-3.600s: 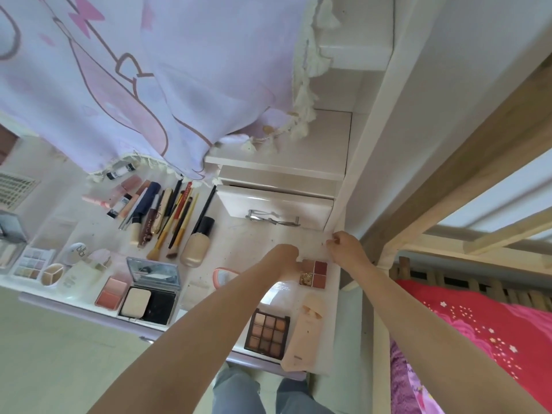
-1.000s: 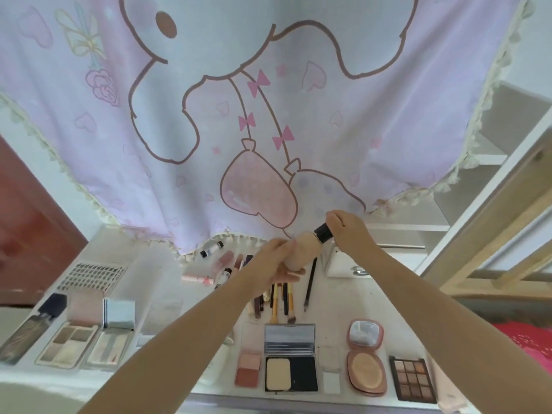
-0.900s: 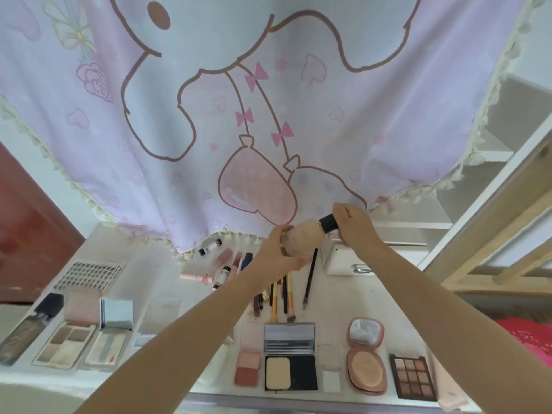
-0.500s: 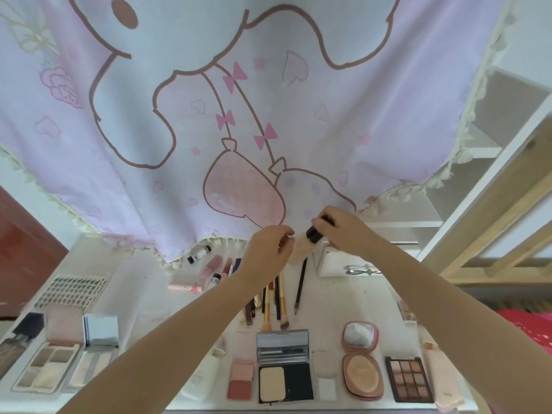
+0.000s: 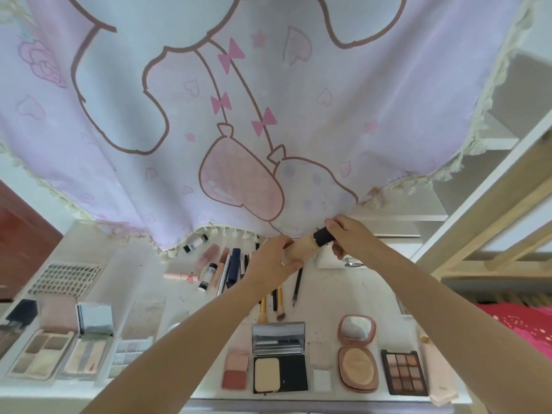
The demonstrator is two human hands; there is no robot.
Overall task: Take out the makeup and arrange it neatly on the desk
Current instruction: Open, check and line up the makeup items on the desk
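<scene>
Both hands (image 5: 270,259) still grip the foundation bottle (image 5: 301,249), now lower.

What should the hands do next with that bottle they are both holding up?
Probably lower the bottle and lay it on the desk, just right of the pencil. The left hand grips its beige body and the right hand holds its dark cap, so it sits above the row of sticks and brushes, where bare space shows beside the pencil.

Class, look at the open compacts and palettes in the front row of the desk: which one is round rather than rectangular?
The pink round powder compact, between the black-based rectangular compact and the dark twelve-pan eyeshadow palette. Its lid mirror and pan are oval; the others are square-cornered.
</scene>
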